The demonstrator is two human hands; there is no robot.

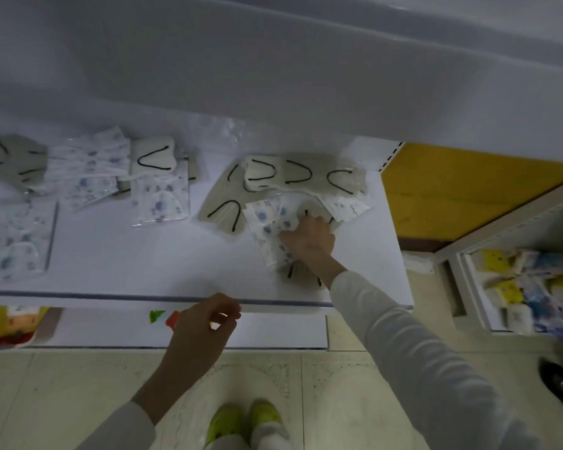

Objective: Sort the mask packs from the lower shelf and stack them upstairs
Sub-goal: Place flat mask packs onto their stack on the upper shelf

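Head view: white shelf (137,264) at about waist level, seen from above; dim light, edges blurred.

- Right hand (311,238) reaches in over the right end of the shelf. Its fingers (291,237) are clenched on a bundle of blue-flowered mask packs (267,222), thumb side on top. The bundle lies on the shelf board, on top of grey masks whose black loops show under the wrist.
- Left hand (205,324) hangs at the shelf's front lip, palm away from me. Fingers curled, thumb close to the forefinger. I cannot tell whether they pinch anything or touch the lip.
- Just behind the right hand: a row of grey masks with black ear loops (298,173), overlapping. One more grey mask (223,216) lies just left of the bundle.
- Left half of the shelf: a second heap of flowered packs (88,170), a single flowered pack (161,199) and another near the left edge (15,241).
- Below the board, a lower shelf (273,332) with colourful packets at its left.
- Far right: another rack with yellow and blue packets (517,287).
- Green shoes (244,420) on tiled floor.
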